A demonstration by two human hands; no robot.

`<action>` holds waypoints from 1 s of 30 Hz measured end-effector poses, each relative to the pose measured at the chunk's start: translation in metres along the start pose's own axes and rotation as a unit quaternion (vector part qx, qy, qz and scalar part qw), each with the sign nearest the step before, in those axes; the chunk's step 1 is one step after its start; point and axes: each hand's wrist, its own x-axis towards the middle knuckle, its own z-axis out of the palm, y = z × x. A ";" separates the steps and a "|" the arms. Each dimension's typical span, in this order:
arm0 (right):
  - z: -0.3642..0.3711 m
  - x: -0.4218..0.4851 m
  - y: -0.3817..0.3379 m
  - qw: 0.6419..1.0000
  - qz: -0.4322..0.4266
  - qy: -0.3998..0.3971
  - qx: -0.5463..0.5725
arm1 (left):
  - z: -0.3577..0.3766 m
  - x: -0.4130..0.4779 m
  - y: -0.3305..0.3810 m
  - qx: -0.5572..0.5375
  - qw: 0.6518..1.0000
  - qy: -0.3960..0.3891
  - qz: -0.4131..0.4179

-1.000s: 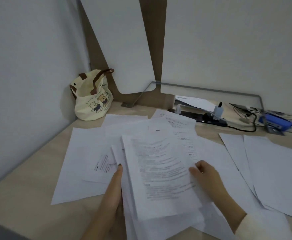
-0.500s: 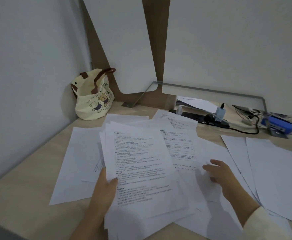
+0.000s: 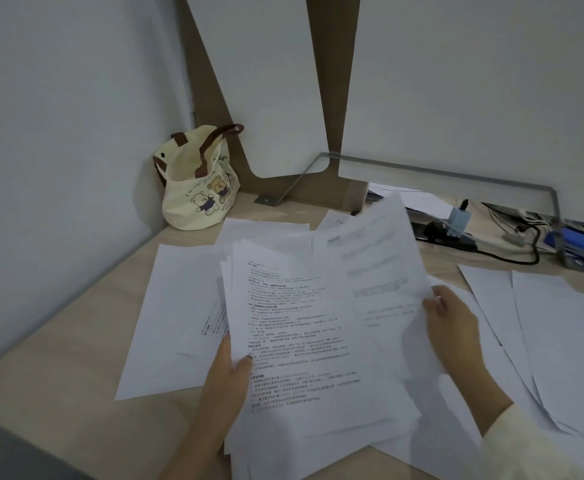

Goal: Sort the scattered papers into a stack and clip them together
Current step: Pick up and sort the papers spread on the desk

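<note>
My left hand grips the left edge of a loose stack of printed papers, thumb on the top sheet. My right hand pinches the right edge of a single printed sheet, raised and tilted above the stack's right side. More white sheets lie flat on the wooden desk: several at the left under the stack and several at the right. No clip is visible.
A cream tote bag with bear prints sits in the back left corner. A power strip with a plug and black cable and a blue object lie along the back right. A wall closes the left side.
My right hand has taken hold of one sheet from the desk and lifted it up toward the stack. My left hand keeps holding the stack, which shifted slightly.
</note>
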 end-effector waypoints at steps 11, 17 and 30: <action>-0.048 0.002 -0.070 0.950 -0.048 0.065 0.301 | 0.000 0.005 -0.007 -0.012 1.000 -0.001 -0.021; -0.016 -0.010 -0.046 0.980 0.040 -0.129 0.149 | -0.001 0.007 0.008 -0.112 0.991 0.010 -0.078; 0.035 -0.038 -0.002 0.973 0.061 -0.216 0.058 | 0.010 0.005 0.002 0.006 1.000 0.028 0.009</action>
